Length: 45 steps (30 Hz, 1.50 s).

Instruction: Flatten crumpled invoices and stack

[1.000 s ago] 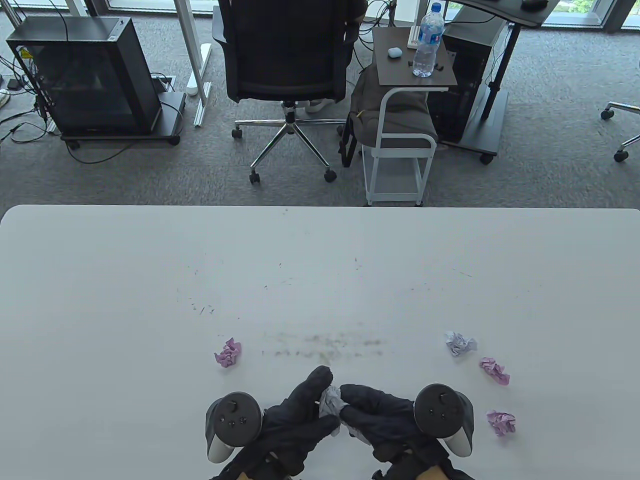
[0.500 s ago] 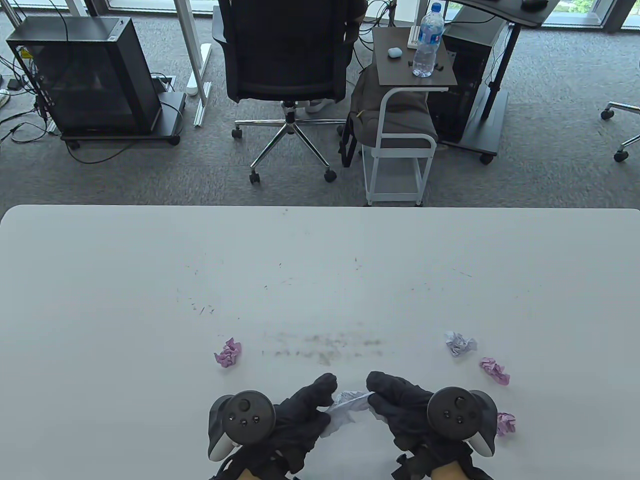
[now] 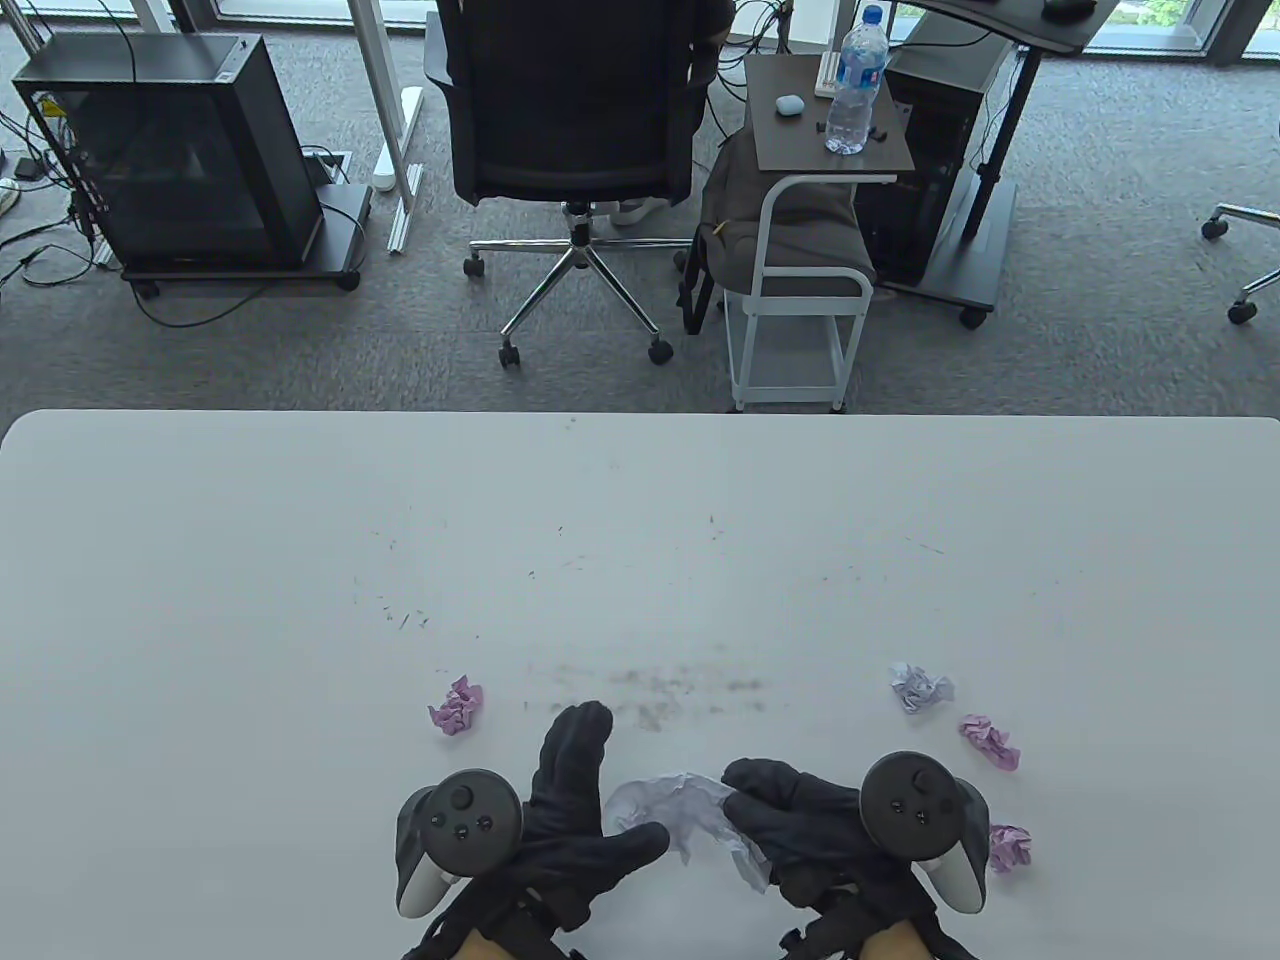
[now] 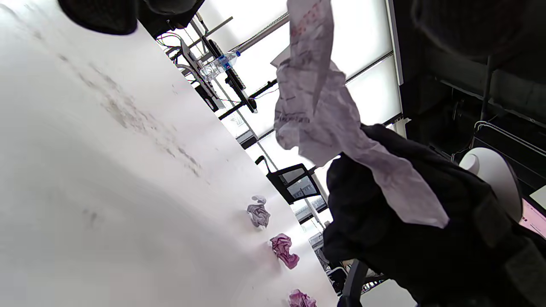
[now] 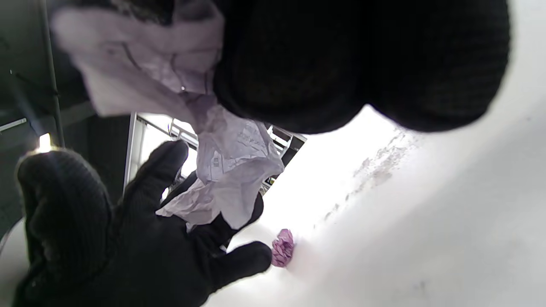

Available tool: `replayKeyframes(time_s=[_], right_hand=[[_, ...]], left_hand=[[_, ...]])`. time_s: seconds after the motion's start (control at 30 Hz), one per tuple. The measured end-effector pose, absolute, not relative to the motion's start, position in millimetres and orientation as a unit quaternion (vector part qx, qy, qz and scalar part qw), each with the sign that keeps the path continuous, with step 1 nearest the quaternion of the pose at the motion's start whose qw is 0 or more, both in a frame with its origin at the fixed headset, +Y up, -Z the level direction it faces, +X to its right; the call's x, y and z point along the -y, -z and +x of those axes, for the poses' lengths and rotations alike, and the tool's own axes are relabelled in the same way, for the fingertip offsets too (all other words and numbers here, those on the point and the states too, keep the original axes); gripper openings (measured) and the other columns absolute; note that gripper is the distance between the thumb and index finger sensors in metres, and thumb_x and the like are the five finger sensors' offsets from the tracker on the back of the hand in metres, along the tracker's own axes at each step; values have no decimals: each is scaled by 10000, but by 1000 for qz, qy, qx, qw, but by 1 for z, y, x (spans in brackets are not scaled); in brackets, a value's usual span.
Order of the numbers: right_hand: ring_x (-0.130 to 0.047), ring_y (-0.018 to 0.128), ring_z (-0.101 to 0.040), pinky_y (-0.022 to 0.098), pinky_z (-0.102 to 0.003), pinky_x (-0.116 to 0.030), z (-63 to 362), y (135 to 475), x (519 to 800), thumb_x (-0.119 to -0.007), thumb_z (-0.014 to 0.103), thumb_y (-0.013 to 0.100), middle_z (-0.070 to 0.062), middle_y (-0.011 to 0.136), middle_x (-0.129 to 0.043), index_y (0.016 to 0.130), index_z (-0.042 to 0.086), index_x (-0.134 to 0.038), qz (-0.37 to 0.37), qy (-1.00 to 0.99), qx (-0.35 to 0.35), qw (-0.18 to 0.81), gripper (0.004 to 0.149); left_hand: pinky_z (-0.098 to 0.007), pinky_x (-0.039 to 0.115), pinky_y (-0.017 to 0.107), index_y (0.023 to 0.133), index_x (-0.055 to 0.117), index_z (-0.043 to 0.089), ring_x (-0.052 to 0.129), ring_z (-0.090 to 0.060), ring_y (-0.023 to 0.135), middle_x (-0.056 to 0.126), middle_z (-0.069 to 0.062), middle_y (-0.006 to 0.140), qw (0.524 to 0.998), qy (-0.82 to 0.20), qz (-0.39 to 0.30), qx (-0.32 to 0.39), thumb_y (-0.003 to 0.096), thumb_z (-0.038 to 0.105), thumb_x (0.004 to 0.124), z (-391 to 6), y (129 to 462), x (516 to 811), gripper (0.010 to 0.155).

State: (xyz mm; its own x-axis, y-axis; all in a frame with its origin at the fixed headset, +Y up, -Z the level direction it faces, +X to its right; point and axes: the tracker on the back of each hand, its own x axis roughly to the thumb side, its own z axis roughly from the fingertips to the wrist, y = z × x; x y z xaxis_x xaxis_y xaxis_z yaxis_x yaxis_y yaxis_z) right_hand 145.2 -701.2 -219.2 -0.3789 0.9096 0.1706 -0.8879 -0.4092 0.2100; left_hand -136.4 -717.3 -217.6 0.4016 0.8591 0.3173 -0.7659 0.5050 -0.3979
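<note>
A partly unfolded pale lilac invoice (image 3: 680, 815) hangs just above the white table (image 3: 640, 560) near its front edge. My right hand (image 3: 750, 795) pinches the sheet's right side; the same sheet (image 5: 230, 170) dangles from those fingers (image 5: 341, 64) in the right wrist view. To its left, my left hand (image 3: 600, 790) has straight fingers pointing forward, with the thumb by the paper's left edge. The right wrist view shows that hand (image 5: 128, 238) spread wide behind the paper. Three pink balls (image 3: 457, 705) (image 3: 990, 742) (image 3: 1010, 848) and a pale one (image 3: 920, 688) lie crumpled.
The pale ball (image 4: 258, 212) and two pink ones (image 4: 283, 250) (image 4: 302, 298) line up to the right of my hands. Grey smudges (image 3: 660, 690) mark the table ahead. An office chair (image 3: 570, 120) and a side cart with a bottle (image 3: 850, 90) stand beyond the far edge.
The tight wad between both hands has been pulled open into a loose sheet. My left hand let go and straightened its fingers forward; my right hand shifted right, still holding the paper.
</note>
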Motion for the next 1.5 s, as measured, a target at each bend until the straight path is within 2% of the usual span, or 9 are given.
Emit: replayKeyframes(time_s=[0.37,0.57,0.7,0.8,0.97,1.03,1.2,1.33,1.5], right_hand=[[-990,289,-157,234,-381,-926,130,213,707,-781,273,547,-83,558,-950,879,43,-722,121,-762,-34,635,409],[-990,292,-168,237,-392,-922,124,214,704,-786,269,544,-91,559,-951,879,40,-728,150,-755,-61,636,409],[-984,320,-197,257,-417,-910,136,217,700,-789,260,543,-104,584,-941,890,47,-724,164,-798,-46,578,412],[-987,361,-221,292,-440,-906,143,218,695,-797,254,529,-105,615,-939,898,67,-723,174,-845,-11,505,420],[-970,478,-271,376,-488,-884,152,220,695,-821,223,503,-134,724,-896,934,93,-684,178,-900,6,399,470],[-941,538,-297,406,-509,-862,155,221,697,-823,220,506,-153,780,-850,963,89,-637,171,-910,-1,377,511],[-748,806,-463,461,-597,-798,151,216,695,-797,543,469,-270,1028,-568,1044,102,-489,206,-897,37,389,786],[-706,859,-501,498,-628,-770,126,213,698,-804,562,464,-308,1068,-521,1067,102,-435,283,-880,-57,376,844],[-937,660,-358,431,-542,-863,113,218,704,-847,290,519,-233,902,-801,933,155,-653,300,-864,-106,389,477]], left_hand=[[-675,590,662,1042,-95,71,374,-632,1011,-87,-282,1047,733,-605,-177,256,492,706,734,-117,215,733,1180],[-569,724,615,1087,500,64,660,-531,942,341,-272,1104,753,-631,-79,172,633,310,649,-138,220,733,538],[-568,760,593,1031,645,70,794,-491,880,535,-272,1063,730,-661,-64,164,620,264,670,-146,223,729,456],[-497,886,447,991,709,17,1023,-354,615,836,-236,844,760,-621,-79,174,600,229,703,-145,224,724,446],[-422,903,270,974,743,3,1031,-201,315,932,-158,625,811,-553,-82,176,589,232,724,-145,223,722,448],[-410,902,241,969,752,9,1016,-178,260,943,-139,575,840,-505,-75,184,590,245,724,-144,223,720,448],[-403,900,196,916,810,1,1005,-162,185,959,-94,489,891,-394,-59,216,583,300,739,-134,220,715,454],[-423,904,232,923,811,12,1026,-193,231,963,-114,527,890,-368,-75,259,579,302,743,-121,217,714,454],[-445,902,305,934,824,57,1037,-221,317,955,-115,598,859,-406,-92,298,559,306,767,-122,218,717,453]])
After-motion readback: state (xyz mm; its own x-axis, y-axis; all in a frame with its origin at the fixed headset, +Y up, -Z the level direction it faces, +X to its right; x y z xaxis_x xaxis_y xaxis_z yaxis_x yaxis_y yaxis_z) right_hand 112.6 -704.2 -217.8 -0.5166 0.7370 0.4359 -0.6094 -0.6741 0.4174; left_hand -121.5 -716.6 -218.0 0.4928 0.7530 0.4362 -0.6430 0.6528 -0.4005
